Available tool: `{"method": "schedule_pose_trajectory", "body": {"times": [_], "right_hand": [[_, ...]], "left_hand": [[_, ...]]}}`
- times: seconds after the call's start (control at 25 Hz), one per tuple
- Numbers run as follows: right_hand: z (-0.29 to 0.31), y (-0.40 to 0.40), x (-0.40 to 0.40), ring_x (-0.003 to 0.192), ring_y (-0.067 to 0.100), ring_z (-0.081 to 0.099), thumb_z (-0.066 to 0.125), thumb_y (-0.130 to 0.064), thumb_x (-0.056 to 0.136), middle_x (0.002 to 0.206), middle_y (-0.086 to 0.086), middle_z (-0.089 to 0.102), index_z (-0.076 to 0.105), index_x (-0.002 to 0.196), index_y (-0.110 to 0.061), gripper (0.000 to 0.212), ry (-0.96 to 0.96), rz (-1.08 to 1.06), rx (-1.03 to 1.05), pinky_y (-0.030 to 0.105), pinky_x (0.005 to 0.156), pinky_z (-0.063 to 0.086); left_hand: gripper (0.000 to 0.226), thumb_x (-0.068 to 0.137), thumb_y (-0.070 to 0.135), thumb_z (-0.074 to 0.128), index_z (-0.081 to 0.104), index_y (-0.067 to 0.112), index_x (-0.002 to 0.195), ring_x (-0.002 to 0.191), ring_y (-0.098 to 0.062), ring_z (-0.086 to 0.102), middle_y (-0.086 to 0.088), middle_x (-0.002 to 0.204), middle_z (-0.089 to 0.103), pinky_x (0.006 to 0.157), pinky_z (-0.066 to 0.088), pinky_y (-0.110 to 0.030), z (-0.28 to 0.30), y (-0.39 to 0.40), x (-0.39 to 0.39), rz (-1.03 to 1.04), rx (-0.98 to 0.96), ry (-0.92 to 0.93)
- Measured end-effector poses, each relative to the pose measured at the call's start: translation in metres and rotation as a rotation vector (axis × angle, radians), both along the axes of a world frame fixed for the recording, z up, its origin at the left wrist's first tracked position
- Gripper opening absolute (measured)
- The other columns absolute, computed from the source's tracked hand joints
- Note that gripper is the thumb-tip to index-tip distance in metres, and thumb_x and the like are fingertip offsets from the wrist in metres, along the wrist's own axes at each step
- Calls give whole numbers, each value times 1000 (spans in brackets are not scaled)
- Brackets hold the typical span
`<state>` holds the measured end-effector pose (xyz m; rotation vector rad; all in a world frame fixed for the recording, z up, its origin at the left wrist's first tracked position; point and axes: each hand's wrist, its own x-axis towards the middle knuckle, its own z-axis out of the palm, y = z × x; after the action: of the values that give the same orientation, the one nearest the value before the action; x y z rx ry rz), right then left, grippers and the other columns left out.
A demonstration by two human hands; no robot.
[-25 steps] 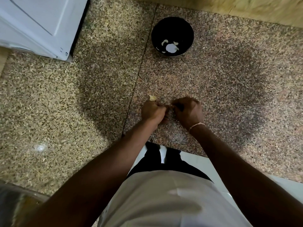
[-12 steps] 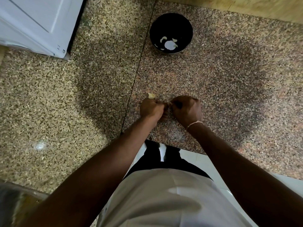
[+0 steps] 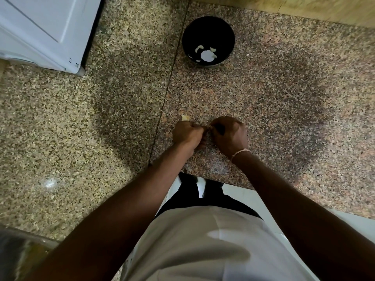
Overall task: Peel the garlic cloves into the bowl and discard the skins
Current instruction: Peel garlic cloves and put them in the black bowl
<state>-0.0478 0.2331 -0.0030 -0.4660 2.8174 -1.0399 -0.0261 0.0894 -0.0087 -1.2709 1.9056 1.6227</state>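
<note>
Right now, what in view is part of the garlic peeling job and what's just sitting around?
Job:
- left hand and right hand, fingertips together, working something too small to make out
- black bowl holding peeled cloves
- pale scrap on the counter by the left hand, likely skin

Lying about:
- white appliance, far left
- granite counter

My left hand (image 3: 187, 133) and right hand (image 3: 230, 134) meet fingertip to fingertip, pinching something small (too hidden to name). The black bowl (image 3: 208, 27) sits well beyond, peeled cloves (image 3: 199, 49) inside.

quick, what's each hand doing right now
Left hand: fingers curled, pinching a small garlic clove between both hands.
Right hand: fingers curled, pinching the same clove.
</note>
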Motion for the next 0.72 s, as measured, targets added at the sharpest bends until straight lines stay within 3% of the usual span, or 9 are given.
{"method": "schedule_pose_trajectory", "body": {"times": [0.04,0.16,0.24,0.44,0.6,0.72], "right_hand": [[1,2,1,80,18,67,70,-8,88,91,4,76,77,94,-11,10,-7,-12,-26,28,73,54],[8,6,5,80,7,60,74,-10,88,93,-1,74,77,96,-14,9,-24,-63,-85,5,73,40],[12,7,6,79,5,62,76,-13,89,92,-4,73,78,97,-15,8,-61,-84,-140,1,71,40],[20,8,4,80,1,70,79,-19,90,89,-9,76,78,99,-20,10,-216,-148,-272,16,70,52],[23,9,1,84,15,74,79,-16,90,90,-2,77,78,102,-16,12,-320,-154,-362,42,78,63],[24,11,-1,79,16,73,79,-16,90,87,-1,77,77,102,-16,12,-382,-165,-410,49,77,63]], "left_hand": [[7,91,10,79,75,5,88,56,-29,74,-13,71,77,56,65,-47,2,0,2,-4,10,20],[4,94,13,79,77,10,95,58,-24,73,-12,78,78,53,63,-37,12,-2,9,-41,120,111],[4,97,15,76,76,11,96,60,-21,72,-10,77,78,53,62,-33,21,-3,12,-73,212,161],[7,101,11,68,73,8,98,70,-19,72,-9,83,76,58,63,-32,34,-9,15,-96,300,239],[8,101,8,67,73,6,95,65,-14,72,-6,78,75,55,62,-31,42,-9,14,-82,337,273],[7,101,9,68,73,6,96,68,-16,71,-7,80,74,57,64,-34,44,-10,13,-82,341,279]]}}
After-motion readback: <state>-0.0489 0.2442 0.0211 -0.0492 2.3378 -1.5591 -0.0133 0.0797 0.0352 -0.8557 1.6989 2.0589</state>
